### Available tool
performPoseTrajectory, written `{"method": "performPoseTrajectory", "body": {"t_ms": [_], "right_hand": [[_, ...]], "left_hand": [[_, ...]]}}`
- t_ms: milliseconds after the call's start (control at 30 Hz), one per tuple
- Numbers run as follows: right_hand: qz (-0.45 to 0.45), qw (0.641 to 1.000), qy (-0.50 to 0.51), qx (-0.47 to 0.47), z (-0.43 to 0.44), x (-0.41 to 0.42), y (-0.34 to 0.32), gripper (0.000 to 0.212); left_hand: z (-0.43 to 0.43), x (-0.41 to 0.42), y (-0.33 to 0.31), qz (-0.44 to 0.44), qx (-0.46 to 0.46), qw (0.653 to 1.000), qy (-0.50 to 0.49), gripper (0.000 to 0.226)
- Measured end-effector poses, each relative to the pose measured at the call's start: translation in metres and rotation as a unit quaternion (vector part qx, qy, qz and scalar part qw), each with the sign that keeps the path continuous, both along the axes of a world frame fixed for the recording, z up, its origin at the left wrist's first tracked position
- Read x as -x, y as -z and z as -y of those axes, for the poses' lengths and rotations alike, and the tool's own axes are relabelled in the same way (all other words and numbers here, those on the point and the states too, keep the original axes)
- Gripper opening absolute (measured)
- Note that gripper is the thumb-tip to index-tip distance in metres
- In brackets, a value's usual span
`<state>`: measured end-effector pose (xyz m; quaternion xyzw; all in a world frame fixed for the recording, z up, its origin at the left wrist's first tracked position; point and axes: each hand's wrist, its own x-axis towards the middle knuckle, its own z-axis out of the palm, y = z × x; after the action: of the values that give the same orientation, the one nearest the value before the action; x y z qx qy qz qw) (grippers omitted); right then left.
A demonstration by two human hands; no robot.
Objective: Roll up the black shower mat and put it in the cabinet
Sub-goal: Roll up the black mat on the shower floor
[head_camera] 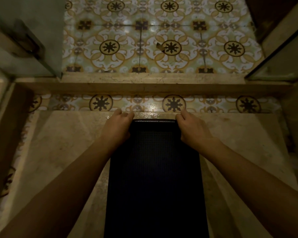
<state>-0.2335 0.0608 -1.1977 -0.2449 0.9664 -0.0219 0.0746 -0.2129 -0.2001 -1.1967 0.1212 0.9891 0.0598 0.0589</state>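
Note:
The black shower mat lies flat on the beige shower floor and runs from the bottom edge of the view up to the far end under my hands. Its surface has a fine dotted texture. My left hand grips the far left corner of the mat, fingers curled over the edge. My right hand grips the far right corner the same way. The far edge looks slightly lifted. No cabinet is in view.
A raised stone threshold crosses the view beyond the mat, with patterned floor tiles behind it. A glass shower door with a metal hinge stands at the left, and a glass panel at the right.

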Motion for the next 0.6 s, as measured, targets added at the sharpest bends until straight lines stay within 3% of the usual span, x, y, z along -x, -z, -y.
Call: {"method": "performPoseTrajectory", "body": {"t_ms": [467, 600], "right_hand": [[0.011, 0.998, 0.004, 0.055, -0.008, -0.018, 0.000, 0.033], [0.020, 0.999, -0.002, 0.048, -0.010, -0.018, -0.003, 0.029]], "left_hand": [[0.003, -0.027, -0.001, 0.002, -0.006, 1.000, 0.022, 0.029], [0.003, -0.023, -0.005, 0.006, -0.018, 1.000, 0.009, 0.021]]}}
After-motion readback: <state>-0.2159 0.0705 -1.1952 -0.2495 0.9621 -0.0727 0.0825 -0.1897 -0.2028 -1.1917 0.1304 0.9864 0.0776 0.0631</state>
